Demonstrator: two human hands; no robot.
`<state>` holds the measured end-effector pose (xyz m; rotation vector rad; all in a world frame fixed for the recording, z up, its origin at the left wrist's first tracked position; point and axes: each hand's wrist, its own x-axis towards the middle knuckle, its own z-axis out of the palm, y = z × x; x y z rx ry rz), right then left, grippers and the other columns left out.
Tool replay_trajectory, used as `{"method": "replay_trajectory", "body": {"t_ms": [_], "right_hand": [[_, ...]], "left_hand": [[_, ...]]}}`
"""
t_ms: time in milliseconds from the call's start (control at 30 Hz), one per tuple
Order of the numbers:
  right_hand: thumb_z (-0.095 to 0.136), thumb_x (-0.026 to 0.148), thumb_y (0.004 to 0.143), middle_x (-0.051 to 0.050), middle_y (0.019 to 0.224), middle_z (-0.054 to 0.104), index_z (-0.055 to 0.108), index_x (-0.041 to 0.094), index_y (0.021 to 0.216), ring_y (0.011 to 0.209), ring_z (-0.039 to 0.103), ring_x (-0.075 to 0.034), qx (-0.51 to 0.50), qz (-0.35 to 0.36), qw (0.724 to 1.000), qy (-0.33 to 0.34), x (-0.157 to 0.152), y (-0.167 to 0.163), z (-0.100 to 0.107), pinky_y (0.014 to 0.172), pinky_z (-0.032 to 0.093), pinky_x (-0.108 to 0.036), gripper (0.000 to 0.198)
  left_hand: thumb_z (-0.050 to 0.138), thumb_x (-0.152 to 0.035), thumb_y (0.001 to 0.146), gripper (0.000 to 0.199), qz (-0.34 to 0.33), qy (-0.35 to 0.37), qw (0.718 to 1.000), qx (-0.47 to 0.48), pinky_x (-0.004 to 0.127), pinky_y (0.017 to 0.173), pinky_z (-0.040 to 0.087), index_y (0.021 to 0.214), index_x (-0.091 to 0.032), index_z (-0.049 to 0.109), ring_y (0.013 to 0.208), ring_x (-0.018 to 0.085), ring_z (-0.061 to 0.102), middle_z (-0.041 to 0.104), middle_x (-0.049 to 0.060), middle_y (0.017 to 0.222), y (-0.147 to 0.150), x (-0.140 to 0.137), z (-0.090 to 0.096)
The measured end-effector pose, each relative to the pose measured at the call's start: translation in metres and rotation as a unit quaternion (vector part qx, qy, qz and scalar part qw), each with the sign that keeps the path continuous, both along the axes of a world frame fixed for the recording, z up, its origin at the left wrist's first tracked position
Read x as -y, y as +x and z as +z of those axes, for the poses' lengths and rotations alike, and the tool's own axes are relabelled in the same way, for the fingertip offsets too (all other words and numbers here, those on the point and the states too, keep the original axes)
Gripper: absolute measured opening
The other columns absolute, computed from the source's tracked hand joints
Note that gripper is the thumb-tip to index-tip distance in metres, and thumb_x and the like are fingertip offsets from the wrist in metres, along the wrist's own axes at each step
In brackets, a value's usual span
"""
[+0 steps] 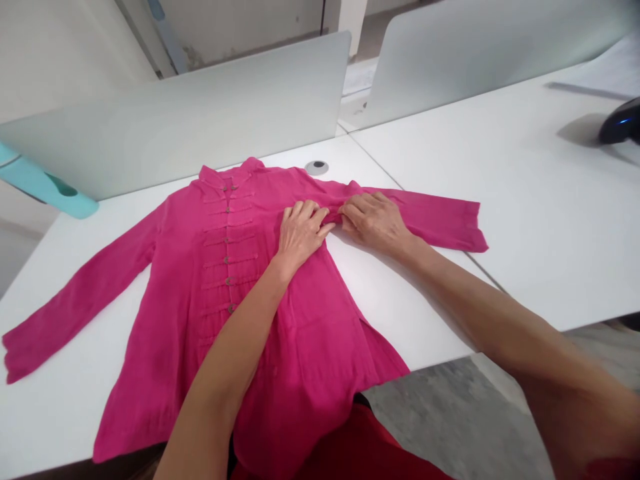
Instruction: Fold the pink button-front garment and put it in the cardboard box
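A bright pink long-sleeved shirt (pixel 175 280) lies front side up, with a stand collar and a row of knotted fastenings down its middle. Its sleeves spread to both sides, and the lower hem hangs over the near desk edge. At the underarm on the right side, my left hand (pixel 303 230) grips the cloth with bent fingers. Close beside it, my right hand (pixel 373 217) is closed on the bunched upper part of the sleeve. The cloth under my fingers is partly hidden. My left forearm covers some of the lower front.
The shirt rests on a white desk (pixel 525 220). Frosted partitions (pixel 200 127) stand along the back, near a round cable grommet (pixel 317 167). A turquoise object (pixel 65 193) is at the left edge, a black device (pixel 620 123) at the far right, and papers (pixel 605 70) behind it.
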<state>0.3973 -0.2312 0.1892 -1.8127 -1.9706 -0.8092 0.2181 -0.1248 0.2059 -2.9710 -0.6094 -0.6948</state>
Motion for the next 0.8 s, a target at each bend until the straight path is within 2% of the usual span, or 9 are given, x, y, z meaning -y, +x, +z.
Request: {"method": "replay_trajectory", "body": {"t_ms": [167,333,467,533,567,600,667,767,800], "right_hand": [[0.047,0.027,0.103,-0.009,0.082,0.066,0.068,0.015,0.085,0.077,0.055,-0.021,0.009,0.027,1.000,-0.005,0.005,-0.009,0.004,0.074,0.034,-0.035,0.030],[0.046,0.033,0.108,-0.009,0.081,0.067,0.075,0.014,0.091,0.072,0.054,-0.018,-0.032,0.021,0.997,-0.073,0.013,-0.020,0.007,0.068,0.031,-0.034,0.039],[0.053,0.034,0.102,-0.010,0.091,0.071,0.077,0.015,0.094,0.081,0.061,-0.020,-0.107,0.037,0.986,-0.125,0.020,-0.012,0.021,0.070,0.038,-0.032,0.031],[0.053,0.040,0.100,-0.012,0.102,0.073,0.077,0.018,0.100,0.092,0.064,-0.024,-0.168,0.022,0.981,-0.100,0.032,0.003,0.034,0.074,0.042,-0.033,0.032],[0.051,0.043,0.101,-0.013,0.108,0.073,0.076,0.019,0.103,0.098,0.064,-0.026,-0.200,-0.011,0.977,-0.071,0.041,0.013,0.040,0.077,0.044,-0.035,0.035],[0.051,0.046,0.099,-0.016,0.114,0.071,0.075,0.019,0.105,0.102,0.064,-0.029,-0.232,-0.080,0.969,-0.026,0.052,0.024,0.046,0.078,0.044,-0.038,0.036],[0.053,0.049,0.093,-0.020,0.120,0.067,0.071,0.022,0.103,0.099,0.063,-0.032,-0.287,-0.255,0.923,0.021,0.079,0.047,0.052,0.074,0.042,-0.043,0.034],[0.070,0.067,0.070,-0.019,0.090,0.056,0.051,0.028,0.069,0.086,0.058,-0.039,-0.332,-0.446,0.829,-0.056,0.115,0.074,0.046,0.066,0.031,-0.049,0.043],[0.073,0.070,0.063,-0.016,0.079,0.049,0.042,0.030,0.063,0.086,0.058,-0.042,-0.350,-0.466,0.808,-0.084,0.124,0.079,0.042,0.065,0.028,-0.050,0.051]], "left_hand": [[0.051,-0.028,0.106,0.024,-0.001,0.018,1.000,-0.007,0.042,0.089,0.043,0.114,-0.025,0.074,0.105,0.026,0.061,0.073,0.007,0.109,0.000,0.000,0.003],[0.055,-0.012,0.097,0.025,-0.039,0.024,0.999,-0.008,0.041,0.088,0.043,0.110,-0.024,0.073,0.108,0.026,0.061,0.073,0.006,0.113,-0.001,-0.002,0.003],[0.055,-0.010,0.093,0.022,-0.067,-0.005,0.998,-0.023,0.039,0.090,0.044,0.099,-0.022,0.073,0.106,0.024,0.063,0.074,0.006,0.106,-0.001,-0.002,0.000],[0.054,-0.014,0.096,0.023,-0.070,-0.016,0.997,-0.019,0.040,0.096,0.044,0.103,-0.022,0.074,0.103,0.022,0.065,0.075,0.006,0.105,-0.001,-0.001,-0.001],[0.053,-0.018,0.098,0.025,-0.072,-0.019,0.997,-0.015,0.042,0.101,0.043,0.108,-0.022,0.075,0.103,0.022,0.065,0.075,0.006,0.107,-0.001,0.000,-0.001],[0.052,-0.021,0.100,0.027,-0.074,-0.020,0.997,-0.013,0.044,0.107,0.040,0.112,-0.022,0.075,0.104,0.022,0.065,0.076,0.006,0.109,-0.001,0.001,-0.001],[0.050,-0.026,0.103,0.030,-0.077,-0.026,0.996,-0.023,0.045,0.113,0.037,0.117,-0.021,0.076,0.107,0.022,0.065,0.075,0.007,0.113,-0.003,0.003,-0.001],[0.050,-0.030,0.103,0.032,-0.077,-0.052,0.994,-0.052,0.042,0.110,0.041,0.120,-0.021,0.075,0.113,0.023,0.063,0.074,0.007,0.119,-0.005,0.006,-0.002],[0.050,-0.031,0.102,0.033,-0.076,-0.059,0.994,-0.059,0.041,0.109,0.042,0.122,-0.021,0.075,0.115,0.024,0.063,0.073,0.008,0.121,-0.006,0.007,-0.002]]}}
